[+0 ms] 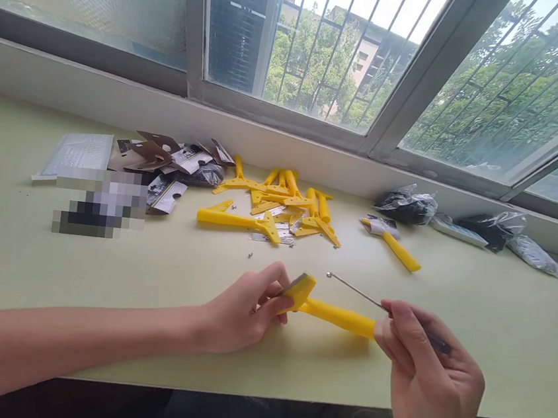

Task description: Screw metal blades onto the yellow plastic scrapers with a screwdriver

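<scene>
My left hand (253, 306) pinches the head of a yellow scraper (340, 316) between thumb and fingers, just above the table's front part. The scraper's handle points right, its end meeting the lower fingers of my right hand (435, 365). That right hand is closed around a thin screwdriver (357, 292) with a dark handle. Its shaft slants up to the left, and a small shiny screw (329, 275) sits at the tip, apart from the scraper head. On the table just beyond my left hand lies a loose screw (250, 254).
Yellow scraper parts (290, 200) and metal blades (281, 234) are heaped at mid-table. Another scraper (399, 248) lies to the right. Opened cardboard packages (165, 194) and a white tray (78, 153) are at the left. Plastic-wrapped bundles (406, 204) line the windowsill wall (315, 153).
</scene>
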